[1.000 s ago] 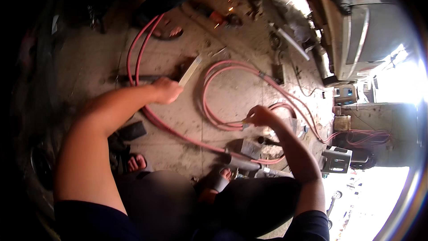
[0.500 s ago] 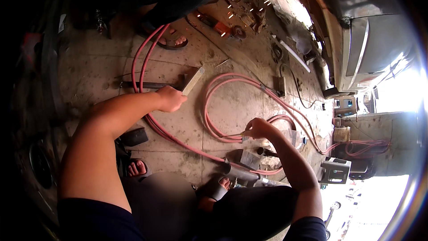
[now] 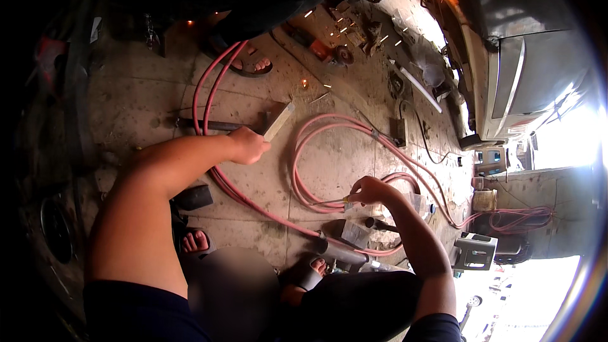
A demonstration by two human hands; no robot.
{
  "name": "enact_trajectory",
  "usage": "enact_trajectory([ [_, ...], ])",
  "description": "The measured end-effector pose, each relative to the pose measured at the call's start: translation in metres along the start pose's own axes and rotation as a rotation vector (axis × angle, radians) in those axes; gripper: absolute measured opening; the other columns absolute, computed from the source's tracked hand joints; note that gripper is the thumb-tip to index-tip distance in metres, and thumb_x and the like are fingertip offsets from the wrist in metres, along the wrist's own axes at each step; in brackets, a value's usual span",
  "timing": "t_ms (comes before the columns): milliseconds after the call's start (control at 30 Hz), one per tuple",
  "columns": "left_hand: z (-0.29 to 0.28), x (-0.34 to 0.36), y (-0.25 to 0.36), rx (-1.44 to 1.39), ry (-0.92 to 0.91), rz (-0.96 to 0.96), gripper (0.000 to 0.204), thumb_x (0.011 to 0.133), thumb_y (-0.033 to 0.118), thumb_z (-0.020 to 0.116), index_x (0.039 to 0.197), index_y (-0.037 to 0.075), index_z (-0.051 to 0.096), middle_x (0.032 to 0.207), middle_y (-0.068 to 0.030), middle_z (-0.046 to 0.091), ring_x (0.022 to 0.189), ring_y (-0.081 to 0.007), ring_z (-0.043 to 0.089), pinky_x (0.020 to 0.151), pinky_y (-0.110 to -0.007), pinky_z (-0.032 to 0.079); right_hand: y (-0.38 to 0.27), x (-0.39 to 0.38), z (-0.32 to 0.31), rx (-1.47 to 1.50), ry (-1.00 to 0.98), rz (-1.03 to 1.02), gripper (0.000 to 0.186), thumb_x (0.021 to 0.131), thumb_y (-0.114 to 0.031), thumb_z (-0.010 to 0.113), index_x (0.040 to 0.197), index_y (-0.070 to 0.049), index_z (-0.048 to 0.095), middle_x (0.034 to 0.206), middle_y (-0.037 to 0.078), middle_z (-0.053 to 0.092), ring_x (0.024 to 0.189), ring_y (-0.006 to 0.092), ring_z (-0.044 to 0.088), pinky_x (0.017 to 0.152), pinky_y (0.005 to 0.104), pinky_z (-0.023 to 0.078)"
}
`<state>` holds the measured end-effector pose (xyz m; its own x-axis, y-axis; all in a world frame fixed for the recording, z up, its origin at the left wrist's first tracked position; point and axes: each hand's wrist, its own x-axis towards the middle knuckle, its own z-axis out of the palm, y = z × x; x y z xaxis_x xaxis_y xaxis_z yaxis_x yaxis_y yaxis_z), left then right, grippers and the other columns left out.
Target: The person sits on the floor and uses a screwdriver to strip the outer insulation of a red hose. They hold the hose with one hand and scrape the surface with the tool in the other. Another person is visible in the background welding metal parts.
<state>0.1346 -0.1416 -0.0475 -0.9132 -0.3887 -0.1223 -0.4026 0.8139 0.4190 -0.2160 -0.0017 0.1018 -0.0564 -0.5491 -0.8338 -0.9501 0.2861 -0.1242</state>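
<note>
A: Item one, left hand?
B: Clenched on the dark handle of a hammer, whose pale block-shaped head lies on the concrete floor, just beyond the knuckles, toward the floor's far side.

A: Item two, right hand?
B: Fingers pinched round a thin rod with a yellow tip, held low over the floor at the edge of the hose coil.

A: Item three, hoses?
B: Paired pink hose, looped on the floor between the two hands; one run passes under the left forearm, another trails to the floor's right edge.

A: Item four, surroundings?
B: A second person's sandalled foot at the far side, orange sparks scattered near it. A small grey metal stool at the right edge. The wearer's own sandalled feet at the near edge.
</note>
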Motion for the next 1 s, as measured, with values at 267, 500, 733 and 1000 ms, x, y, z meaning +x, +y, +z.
enact_trajectory([
  [267,0.001,-0.003,-0.002,0.009,-0.016,-0.014,0.021,0.084,0.022,0.054,0.098,0.007,0.061,0.096,-0.0159,0.067,0.089,-0.0356,0.067,0.074,-0.049,0.053,-0.014,-0.006,0.001,0.016,0.089,-0.010,0.033,0.078,-0.030,0.074,0.090,0.000,0.074,0.074,0.012,0.071,0.064,0.0170,0.068,0.065,0.0319,0.054],
  [500,0.000,0.001,-0.001,0.003,0.009,-0.003,0.021,0.084,0.022,0.054,0.098,0.008,0.062,0.093,-0.0162,0.067,0.088,-0.0366,0.067,0.074,-0.050,0.052,-0.020,-0.011,-0.002,-0.161,0.231,-0.020,0.032,0.077,-0.033,0.074,0.088,-0.003,0.074,0.075,0.013,0.071,0.068,0.0218,0.070,0.070,0.0344,0.054],
  [733,0.004,0.001,-0.003,0.008,0.003,0.003,0.021,0.084,0.022,0.054,0.097,0.008,0.062,0.092,-0.0164,0.067,0.087,-0.0365,0.067,0.073,-0.049,0.053,-0.012,-0.007,-0.001,-0.038,0.320,-0.065,0.030,0.074,-0.033,0.075,0.090,-0.007,0.075,0.080,0.015,0.071,0.074,0.0269,0.069,0.069,0.0364,0.053],
  [1000,0.010,0.001,-0.006,-0.001,0.023,0.019,0.021,0.084,0.021,0.054,0.096,0.007,0.062,0.090,-0.0169,0.068,0.085,-0.0371,0.067,0.071,-0.050,0.052,-0.013,-0.004,-0.002,-0.122,0.246,-0.153,0.036,0.074,-0.037,0.072,0.096,-0.008,0.075,0.077,0.016,0.070,0.071,0.0274,0.069,0.070,0.0374,0.054],
])
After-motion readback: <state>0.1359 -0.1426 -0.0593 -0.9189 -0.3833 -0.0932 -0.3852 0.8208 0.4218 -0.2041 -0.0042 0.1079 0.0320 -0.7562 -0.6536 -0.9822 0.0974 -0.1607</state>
